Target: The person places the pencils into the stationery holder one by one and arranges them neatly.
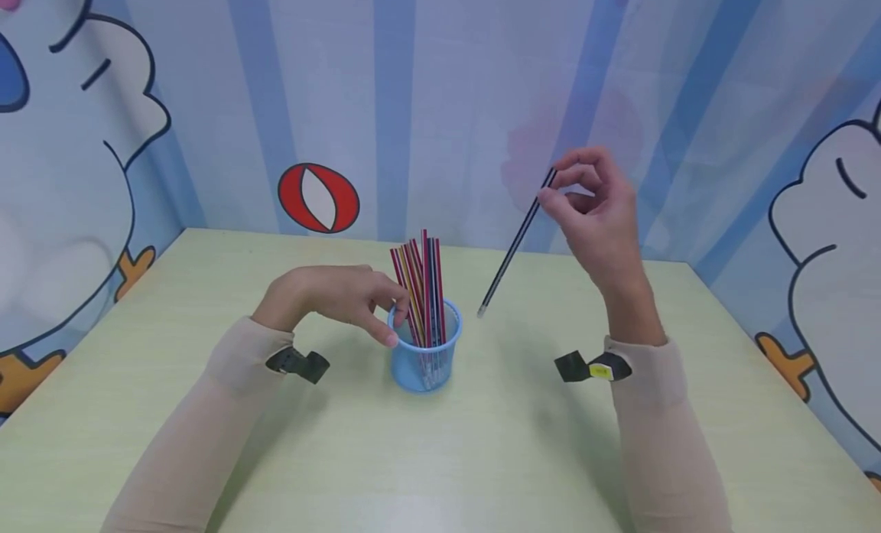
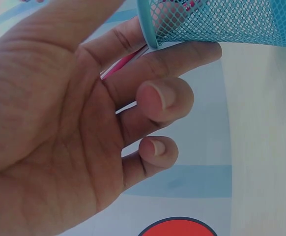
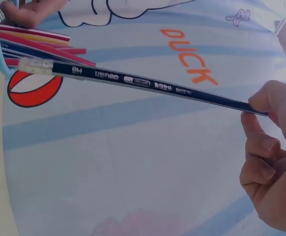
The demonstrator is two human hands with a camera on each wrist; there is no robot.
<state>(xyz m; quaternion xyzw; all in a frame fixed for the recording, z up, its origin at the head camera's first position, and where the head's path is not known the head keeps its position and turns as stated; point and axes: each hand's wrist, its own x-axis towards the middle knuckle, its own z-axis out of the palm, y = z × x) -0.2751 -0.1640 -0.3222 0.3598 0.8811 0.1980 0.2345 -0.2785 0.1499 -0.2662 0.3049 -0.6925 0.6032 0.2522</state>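
Observation:
A light blue mesh pencil cup [image 1: 406, 372] stands on the table and holds several pencils [image 1: 416, 281], striped in red, yellow and dark colours. My left hand [image 1: 344, 296] grips its rim from the left. One finger reaches inside the cup, seen through the mesh [image 2: 221, 19] in the left wrist view, and another lies along its outside. Between thumb and index finger, my right hand [image 1: 595, 212] pinches the upper end of a dark pencil [image 1: 516, 246] with pale stripes. That pencil slants down to the left, its eraser end [image 3: 32, 66] lowest, to the right of the cup.
The pale wooden table [image 1: 482, 456] ends at a striped blue backdrop [image 1: 447, 97] printed with a red and white ball [image 1: 319, 198]. Printed cartoon figures cover the side walls. Each wrist carries a strapped black device [image 1: 299, 363].

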